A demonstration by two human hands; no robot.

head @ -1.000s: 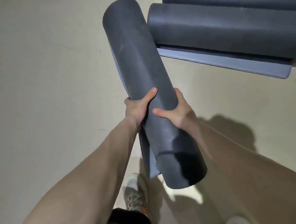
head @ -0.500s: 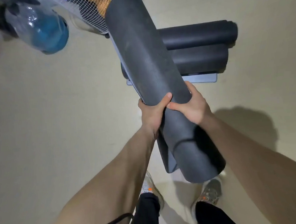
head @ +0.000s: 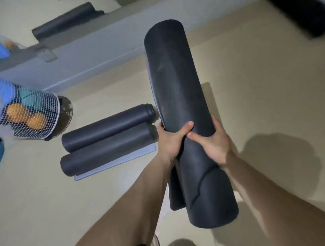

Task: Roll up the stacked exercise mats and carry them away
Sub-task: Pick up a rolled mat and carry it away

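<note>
Leftmost, a mesh basket stands on the floor; just right of it two rolled mats lie side by side, touching, the nearer one on a flat grey mat. Next comes the left hand, fingers curled round the left flank of the held mat, thumb laid over its front. That roll is off the floor, tilted, far end raised, near end below both wrists. The right hand grips its right flank, thumb almost meeting the left thumb
</note>
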